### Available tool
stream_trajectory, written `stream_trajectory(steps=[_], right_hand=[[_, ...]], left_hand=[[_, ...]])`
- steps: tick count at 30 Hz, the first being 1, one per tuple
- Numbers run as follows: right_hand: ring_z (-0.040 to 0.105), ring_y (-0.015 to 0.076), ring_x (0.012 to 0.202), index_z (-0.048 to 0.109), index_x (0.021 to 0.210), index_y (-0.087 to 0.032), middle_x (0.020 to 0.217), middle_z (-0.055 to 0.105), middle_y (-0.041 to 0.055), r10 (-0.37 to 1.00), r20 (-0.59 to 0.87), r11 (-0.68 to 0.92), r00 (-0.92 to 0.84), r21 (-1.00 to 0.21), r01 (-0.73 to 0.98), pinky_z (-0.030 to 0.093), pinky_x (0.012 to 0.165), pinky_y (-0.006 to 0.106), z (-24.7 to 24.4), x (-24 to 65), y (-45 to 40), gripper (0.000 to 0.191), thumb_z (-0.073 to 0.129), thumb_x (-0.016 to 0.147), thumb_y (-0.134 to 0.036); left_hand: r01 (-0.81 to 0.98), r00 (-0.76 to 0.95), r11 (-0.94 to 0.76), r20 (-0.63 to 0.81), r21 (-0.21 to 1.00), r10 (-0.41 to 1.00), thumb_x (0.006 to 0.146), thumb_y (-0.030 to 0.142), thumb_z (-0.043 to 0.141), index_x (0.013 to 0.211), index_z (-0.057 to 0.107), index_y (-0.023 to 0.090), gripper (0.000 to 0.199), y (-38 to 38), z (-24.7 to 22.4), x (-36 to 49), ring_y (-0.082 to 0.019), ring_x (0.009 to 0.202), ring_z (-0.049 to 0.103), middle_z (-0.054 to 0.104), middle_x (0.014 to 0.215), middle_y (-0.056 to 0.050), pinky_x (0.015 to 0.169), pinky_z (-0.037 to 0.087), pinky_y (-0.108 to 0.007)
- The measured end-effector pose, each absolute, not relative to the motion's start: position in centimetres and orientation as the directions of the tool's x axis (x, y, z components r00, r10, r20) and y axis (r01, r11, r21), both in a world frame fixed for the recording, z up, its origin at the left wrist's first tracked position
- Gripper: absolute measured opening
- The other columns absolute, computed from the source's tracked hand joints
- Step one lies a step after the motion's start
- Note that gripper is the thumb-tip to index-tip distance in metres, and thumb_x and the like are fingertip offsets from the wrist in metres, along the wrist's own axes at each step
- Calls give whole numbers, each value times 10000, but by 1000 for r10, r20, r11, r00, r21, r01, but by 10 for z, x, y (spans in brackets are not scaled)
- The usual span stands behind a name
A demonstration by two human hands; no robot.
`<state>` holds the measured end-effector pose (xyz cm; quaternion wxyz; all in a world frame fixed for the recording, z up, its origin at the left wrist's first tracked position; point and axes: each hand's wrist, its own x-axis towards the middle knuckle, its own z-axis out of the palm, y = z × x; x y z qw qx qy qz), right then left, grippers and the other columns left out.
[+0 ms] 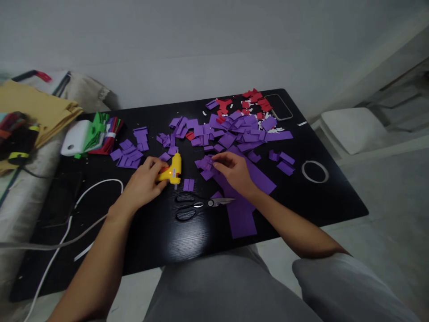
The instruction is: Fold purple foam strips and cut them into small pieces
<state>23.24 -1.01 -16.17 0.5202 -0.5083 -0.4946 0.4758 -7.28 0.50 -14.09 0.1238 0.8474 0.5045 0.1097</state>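
Note:
My left hand (145, 181) is wrapped round the handle of a yellow glue gun (175, 169), whose nozzle points away from me. My right hand (231, 171) pinches a small purple piece (208, 163) between its fingertips, just right of the gun. A folded purple piece (188, 184) lies between the hands, nearer to me. Black-handled scissors (197, 204) rest below it, their blades over a long purple strip (241, 219). Beyond my hands spreads a heap of cut purple pieces (234, 129).
Red scraps (256, 99) and a phone (279, 107) lie at the back right. A ring (315, 171) sits at the right. White cable (72, 217), a dark phone (63, 197) and bundled coloured strips (109, 136) are at the left. A white stool (351, 127) stands beyond the table.

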Motion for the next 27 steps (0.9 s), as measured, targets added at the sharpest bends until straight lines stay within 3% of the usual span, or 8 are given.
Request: stream_trajectory(steps=[5, 8, 10, 13, 19, 27], right_hand=[[749, 219, 952, 768, 908, -210, 980, 800, 52, 1000, 4, 5, 23, -1000, -31, 604, 934, 392, -162, 233, -10, 182, 777, 745, -291], [747, 214, 946, 767, 906, -213, 972, 799, 45, 1000, 3, 3, 2, -999, -35, 606, 929, 387, -161, 232, -11, 180, 786, 745, -290], [745, 211, 945, 765, 906, -212, 972, 801, 43, 1000, -1, -1, -8, -999, -37, 607, 928, 384, -160, 232, -11, 179, 792, 747, -291], [742, 208, 942, 761, 907, -208, 972, 796, 43, 1000, -1, -2, -20, -999, -49, 606, 926, 380, -160, 231, -12, 189, 802, 744, -295], [737, 194, 904, 749, 897, -213, 931, 777, 27, 996, -40, -48, -76, -994, -95, 610, 889, 361, -159, 231, -13, 202, 825, 724, -286], [734, 180, 894, 748, 881, -211, 929, 780, 14, 987, -92, -110, -130, -984, -137, 605, 894, 348, -156, 231, -14, 220, 854, 698, -272]], left_hand=[[800, 512, -519, 108, 300, 852, 895, 310, 599, 1270, 652, 204, 393, 10, -143, -77, -337, 1118, 622, 636, 1256, -138, 982, 496, -508], [795, 512, -546, 190, 266, 838, 828, 247, 625, 1330, 619, 188, 505, 2, -135, -70, -384, 1208, 590, 642, 1313, -162, 1018, 451, -566], [755, 535, -590, 252, 285, 807, 847, 248, 630, 1311, 630, 195, 467, -6, -129, -59, -387, 1259, 572, 640, 1344, -163, 1048, 427, -576], [680, 641, -672, 208, 291, 739, 944, 315, 649, 1237, 696, 221, 311, -14, -127, -39, -372, 1281, 575, 659, 1359, -150, 1072, 412, -572], [644, 693, -706, 168, 295, 701, 944, 363, 734, 1295, 707, 229, 376, -9, -143, -29, -362, 1272, 592, 699, 1324, -144, 1069, 422, -546], [605, 723, -728, 159, 323, 672, 941, 346, 747, 1208, 734, 257, 282, -10, -143, -31, -347, 1255, 617, 759, 1232, -102, 1077, 393, -532]])
